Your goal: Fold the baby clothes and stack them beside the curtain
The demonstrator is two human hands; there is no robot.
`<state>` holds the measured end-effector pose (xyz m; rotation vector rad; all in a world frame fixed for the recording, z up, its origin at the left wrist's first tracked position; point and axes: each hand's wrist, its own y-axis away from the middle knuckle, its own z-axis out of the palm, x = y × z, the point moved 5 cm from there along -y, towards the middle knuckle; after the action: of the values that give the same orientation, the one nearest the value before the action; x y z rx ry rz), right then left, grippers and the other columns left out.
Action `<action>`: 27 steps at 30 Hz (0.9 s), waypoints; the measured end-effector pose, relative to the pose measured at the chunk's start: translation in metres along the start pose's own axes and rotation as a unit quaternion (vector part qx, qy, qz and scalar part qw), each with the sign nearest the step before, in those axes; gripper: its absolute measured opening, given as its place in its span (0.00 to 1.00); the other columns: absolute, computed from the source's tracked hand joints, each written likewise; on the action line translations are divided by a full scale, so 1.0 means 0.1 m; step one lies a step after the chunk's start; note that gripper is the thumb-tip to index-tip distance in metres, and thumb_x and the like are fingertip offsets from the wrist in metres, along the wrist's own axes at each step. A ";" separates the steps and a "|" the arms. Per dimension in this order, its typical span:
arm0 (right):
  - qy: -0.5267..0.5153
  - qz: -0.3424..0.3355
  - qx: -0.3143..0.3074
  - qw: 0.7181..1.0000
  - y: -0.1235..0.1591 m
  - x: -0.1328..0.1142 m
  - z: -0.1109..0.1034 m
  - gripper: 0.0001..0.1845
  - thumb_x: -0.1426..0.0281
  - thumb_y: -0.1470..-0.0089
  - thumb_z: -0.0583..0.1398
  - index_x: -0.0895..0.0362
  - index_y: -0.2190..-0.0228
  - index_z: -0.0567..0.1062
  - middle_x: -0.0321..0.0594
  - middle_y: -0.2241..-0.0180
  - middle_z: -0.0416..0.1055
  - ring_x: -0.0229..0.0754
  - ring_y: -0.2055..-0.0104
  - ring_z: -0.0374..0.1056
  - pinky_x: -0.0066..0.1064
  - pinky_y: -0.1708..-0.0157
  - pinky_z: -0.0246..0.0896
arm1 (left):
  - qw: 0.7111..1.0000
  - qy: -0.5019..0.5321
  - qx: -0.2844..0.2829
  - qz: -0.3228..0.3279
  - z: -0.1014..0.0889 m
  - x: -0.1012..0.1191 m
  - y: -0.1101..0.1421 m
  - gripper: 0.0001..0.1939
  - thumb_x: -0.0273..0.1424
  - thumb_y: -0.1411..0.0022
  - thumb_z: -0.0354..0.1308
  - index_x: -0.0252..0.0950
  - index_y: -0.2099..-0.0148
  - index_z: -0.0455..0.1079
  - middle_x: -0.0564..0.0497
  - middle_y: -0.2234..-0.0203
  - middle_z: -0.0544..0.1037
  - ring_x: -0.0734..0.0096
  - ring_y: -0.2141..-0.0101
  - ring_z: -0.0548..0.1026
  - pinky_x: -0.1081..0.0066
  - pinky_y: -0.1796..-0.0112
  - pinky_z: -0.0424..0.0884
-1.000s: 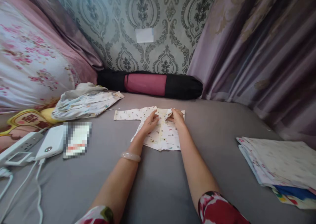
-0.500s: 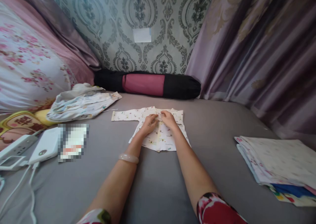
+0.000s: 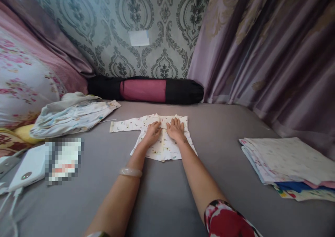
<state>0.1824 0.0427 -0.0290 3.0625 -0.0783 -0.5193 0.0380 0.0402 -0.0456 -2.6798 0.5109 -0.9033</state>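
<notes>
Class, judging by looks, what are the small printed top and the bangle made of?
Small printed top: thin cloth, perhaps cotton, matte; it lies flat and shows no shine.
Bangle: polished, perhaps stone, glass or plastic; its pale surface catches light.

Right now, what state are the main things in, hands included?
Small shirt: laid out, one sleeve extended
Left hand: resting on the shirt
Right hand: flat on the shirt
Clothes stack: folded, piled
Patterned cloth: loosely heaped
White device: cables plugged in
Black-pink roll: lying lengthwise
Curtain: hanging
</notes>
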 end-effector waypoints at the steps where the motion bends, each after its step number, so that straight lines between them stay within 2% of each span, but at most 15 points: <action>1: 0.006 0.008 0.006 1.000 -0.01 0.03 -0.01 0.34 0.59 0.35 0.39 0.67 0.35 0.51 0.49 0.32 0.40 0.48 0.30 0.32 0.45 0.35 0.25 | 1.000 -0.004 -0.006 -0.002 0.00 0.01 0.00 0.21 0.30 0.38 0.50 0.34 0.43 0.67 0.40 0.46 0.70 0.54 0.46 0.67 0.53 0.43 0.61; 8: 0.044 0.046 0.022 0.998 -0.06 0.22 -0.03 0.35 0.59 0.35 0.38 0.68 0.35 0.50 0.50 0.32 0.39 0.49 0.30 0.32 0.44 0.35 0.24 | 0.999 -0.030 -0.029 -0.007 0.02 0.00 -0.01 0.22 0.28 0.38 0.49 0.35 0.42 0.67 0.41 0.44 0.69 0.53 0.44 0.64 0.53 0.43 0.60; 17: 0.066 0.040 0.036 0.996 -0.08 0.38 -0.10 0.35 0.59 0.35 0.39 0.69 0.35 0.51 0.52 0.32 0.42 0.51 0.31 0.35 0.44 0.36 0.33 | 0.997 -0.074 -0.030 0.016 0.04 0.04 0.01 0.22 0.31 0.35 0.47 0.33 0.40 0.64 0.40 0.43 0.67 0.53 0.44 0.63 0.54 0.43 0.58; 24: 0.075 0.079 0.022 0.994 -0.09 0.64 -0.25 0.36 0.58 0.35 0.39 0.70 0.36 0.51 0.55 0.33 0.45 0.51 0.32 0.40 0.44 0.37 0.38 | 0.994 -0.098 -0.030 0.032 0.04 0.10 0.03 0.19 0.31 0.34 0.46 0.34 0.43 0.65 0.39 0.45 0.68 0.53 0.45 0.63 0.53 0.44 0.60; 27: 0.097 0.078 0.032 0.992 -0.06 0.62 -0.30 0.35 0.59 0.35 0.39 0.71 0.36 0.51 0.56 0.33 0.44 0.53 0.32 0.38 0.47 0.36 0.34 | 0.992 -0.118 -0.023 0.028 0.02 0.11 0.04 0.19 0.33 0.34 0.46 0.34 0.44 0.65 0.38 0.42 0.64 0.52 0.44 0.62 0.54 0.44 0.61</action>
<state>0.2511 0.0456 -0.0218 3.1148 -0.3310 -0.2136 0.0471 0.0323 -0.0428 -2.7500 0.5538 -0.5556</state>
